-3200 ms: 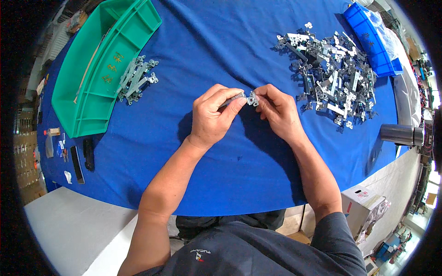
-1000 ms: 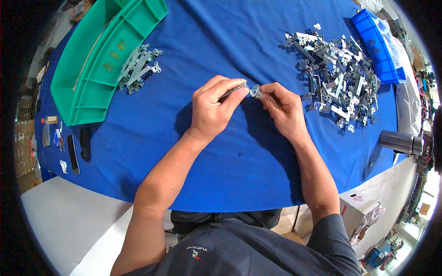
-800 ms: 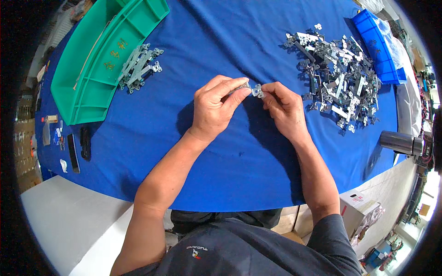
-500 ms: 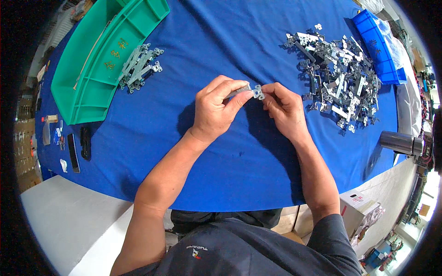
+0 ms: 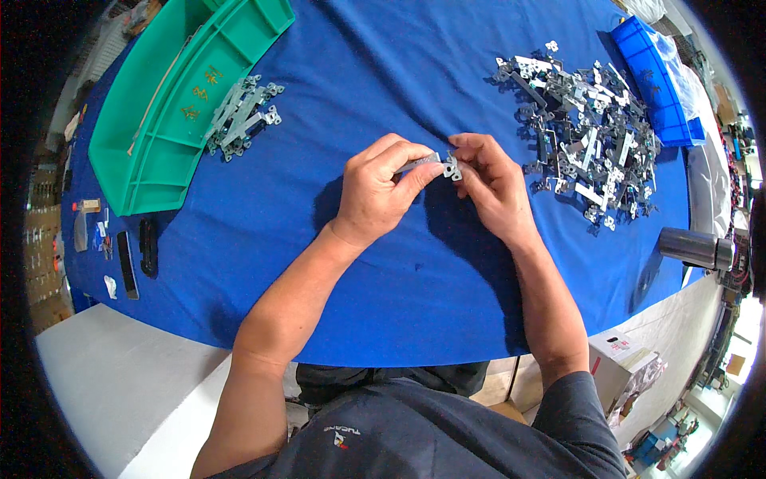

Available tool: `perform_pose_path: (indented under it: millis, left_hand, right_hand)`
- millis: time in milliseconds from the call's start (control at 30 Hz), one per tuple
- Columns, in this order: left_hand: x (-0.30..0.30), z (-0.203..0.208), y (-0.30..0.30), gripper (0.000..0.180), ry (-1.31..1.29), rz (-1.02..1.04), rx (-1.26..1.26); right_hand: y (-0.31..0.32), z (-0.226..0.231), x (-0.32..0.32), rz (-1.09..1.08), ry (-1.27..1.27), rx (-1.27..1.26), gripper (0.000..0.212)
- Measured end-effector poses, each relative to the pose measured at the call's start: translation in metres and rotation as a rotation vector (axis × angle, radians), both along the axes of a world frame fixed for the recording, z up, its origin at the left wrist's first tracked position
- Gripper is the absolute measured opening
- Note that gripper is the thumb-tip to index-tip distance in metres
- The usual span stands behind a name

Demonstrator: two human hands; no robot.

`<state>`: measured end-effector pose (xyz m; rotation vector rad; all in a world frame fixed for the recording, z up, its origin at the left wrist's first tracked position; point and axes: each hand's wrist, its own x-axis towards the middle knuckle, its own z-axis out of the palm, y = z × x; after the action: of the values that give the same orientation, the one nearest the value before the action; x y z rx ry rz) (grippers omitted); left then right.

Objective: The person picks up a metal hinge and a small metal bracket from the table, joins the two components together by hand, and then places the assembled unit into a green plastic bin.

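A small silver metal bracket [image 5: 452, 168], with a holed, lobed end, is held above the blue cloth in the middle. My left hand [image 5: 377, 185] pinches its strip-like body between thumb and fingers. At the lobed end, my right hand [image 5: 492, 185] has its thumb and fingers closed round the edge of the metal, with the index finger raised above it. Those fingertips partly hide what they grip. Off to the right spreads a large heap of similar metal brackets [image 5: 590, 140]; a smaller pile of brackets [image 5: 243, 117] lies to the left.
A green divided bin [image 5: 171, 140] stands at the far left, touching the smaller pile. Behind the large heap is a blue plastic crate [image 5: 656, 84]. A metal flask [image 5: 696, 248] lies near the right table edge. A phone [image 5: 128, 266] and a black case [image 5: 148, 248] lie at left.
The bracket's lobed end has tilted and shifted slightly right. My right index finger has lifted and the thumb has come nearer the bracket. My left hand has moved slightly right.
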<state>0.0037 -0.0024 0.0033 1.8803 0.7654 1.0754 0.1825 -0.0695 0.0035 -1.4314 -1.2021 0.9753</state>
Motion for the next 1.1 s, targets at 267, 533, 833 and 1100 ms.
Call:
perform_pose_path:
  millis: [267, 533, 833, 1100]
  left_hand:
    - [0.001, -0.0018, 0.0008, 0.013, 0.021, -0.016, 0.058]
    - [0.0008, -0.0021, 0.0002, 0.014, 0.022, -0.023, 0.038]
    - [-0.0035, -0.0041, 0.0038, 0.014, -0.025, 0.07, 0.078]
    - [0.0015, -0.0044, 0.0038, 0.015, -0.048, 0.057, 0.092]
  right_hand:
    - [0.0031, -0.002, 0.0098, 0.162, 0.152, -0.028, 0.022]
    - [0.0044, 0.0026, 0.0065, -0.076, 0.341, 0.025, 0.016]
    - [0.0019, -0.001, 0.0047, 0.081, -0.005, -0.02, 0.013]
    - [0.001, 0.006, 0.0055, 0.091, -0.066, -0.095, 0.011]
